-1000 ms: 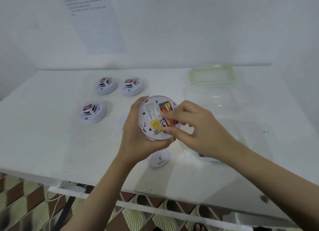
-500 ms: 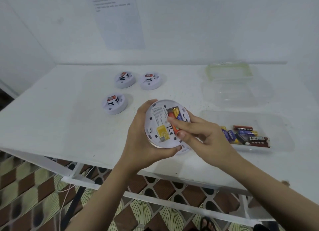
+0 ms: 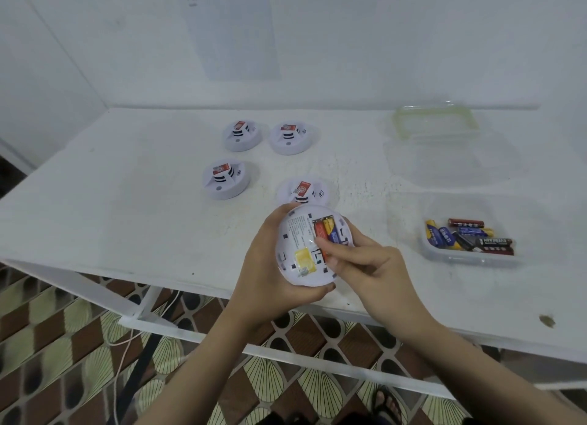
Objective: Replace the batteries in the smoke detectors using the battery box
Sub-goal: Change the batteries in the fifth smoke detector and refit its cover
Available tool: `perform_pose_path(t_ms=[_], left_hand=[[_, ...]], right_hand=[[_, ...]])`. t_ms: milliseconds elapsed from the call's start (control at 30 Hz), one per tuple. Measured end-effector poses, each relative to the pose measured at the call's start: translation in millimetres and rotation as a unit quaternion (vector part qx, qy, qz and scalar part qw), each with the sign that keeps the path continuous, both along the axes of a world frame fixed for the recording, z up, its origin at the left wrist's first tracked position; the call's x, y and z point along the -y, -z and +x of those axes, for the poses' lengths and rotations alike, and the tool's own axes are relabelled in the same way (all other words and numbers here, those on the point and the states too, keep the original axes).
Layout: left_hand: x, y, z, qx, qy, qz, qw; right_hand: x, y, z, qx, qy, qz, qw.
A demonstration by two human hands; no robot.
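My left hand (image 3: 270, 275) grips a white round smoke detector (image 3: 297, 250) by its rim, back side up, above the table's front edge. Its battery bay holds a red battery (image 3: 318, 228) and a yellow-blue battery (image 3: 331, 229) side by side. My right hand (image 3: 365, 266) reaches in from the right, with its forefinger and thumb tips pressing on the red battery's lower end. The clear battery box (image 3: 444, 256) sits open to the right with several loose batteries (image 3: 470, 237) inside.
Several other smoke detectors stand face up on the white table (image 3: 127, 202): two at the back (image 3: 243, 135) (image 3: 289, 138), one left (image 3: 226, 178), one just behind the held one (image 3: 303, 191). A green-rimmed lid (image 3: 435, 120) and a clear tub (image 3: 444, 164) lie at the back right.
My right hand went from pinching the red battery over the bay to pressing it down into the bay. The view swung right, bringing the battery box and a further detector into sight.
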State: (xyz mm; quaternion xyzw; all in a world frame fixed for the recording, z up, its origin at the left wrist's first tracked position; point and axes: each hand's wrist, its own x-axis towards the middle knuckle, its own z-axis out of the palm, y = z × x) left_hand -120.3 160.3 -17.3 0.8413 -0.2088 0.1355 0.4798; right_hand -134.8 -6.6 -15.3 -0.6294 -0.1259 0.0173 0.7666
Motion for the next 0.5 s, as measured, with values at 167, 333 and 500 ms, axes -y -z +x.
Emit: perform_pose_path(t_ms=[167,333,500], left_hand=[[-5,9,0,-0.003,0.009,0.001,1.0],[-17,17,6,-0.036,0.026,0.014,0.999],[-33,27,10,-0.083,0.039,0.042,0.995]], right_hand=[[-9,4,1,-0.046,0.021,0.0,0.999],[-5,8,6,-0.045,0.04,-0.065,0.996],[11,27,21,0.055,0.196,-0.429,0.88]])
